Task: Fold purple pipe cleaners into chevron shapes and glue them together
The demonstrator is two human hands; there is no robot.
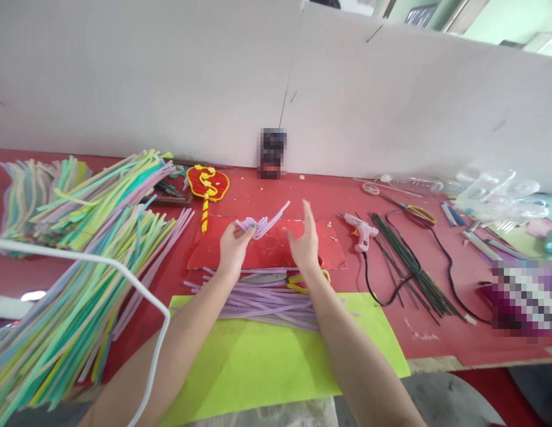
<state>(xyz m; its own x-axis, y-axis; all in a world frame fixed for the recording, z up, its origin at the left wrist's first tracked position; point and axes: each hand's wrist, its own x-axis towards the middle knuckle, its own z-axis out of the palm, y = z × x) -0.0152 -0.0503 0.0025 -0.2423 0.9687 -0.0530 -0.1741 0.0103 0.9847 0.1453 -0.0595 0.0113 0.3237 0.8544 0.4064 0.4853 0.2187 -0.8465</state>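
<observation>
Between the thumb and fingers of my left hand [234, 246] is a bent lilac pipe cleaner [262, 226], folded into several close loops with one straight end sticking out to the upper right. My right hand [305, 240] is held apart from it, thumb and fingers spread, with nothing in it. Both hands are above a red board [267, 252]. Just nearer to me, a pile of straight lilac pipe cleaners [267, 305] lies across a lime-green sheet [258, 362]. On that pile rest scissors [298, 281] with yellow handles, partly hidden by my right wrist.
Bundles of coloured pipe cleaners [93, 284] cover the left side. A red and yellow fan-shaped piece [208, 184] lies behind. To the right are a pink glue gun [360, 232] with a black cord, dark green stems [414, 267] and clear plastic [498, 196]. A white bar [124, 270] crosses the left foreground.
</observation>
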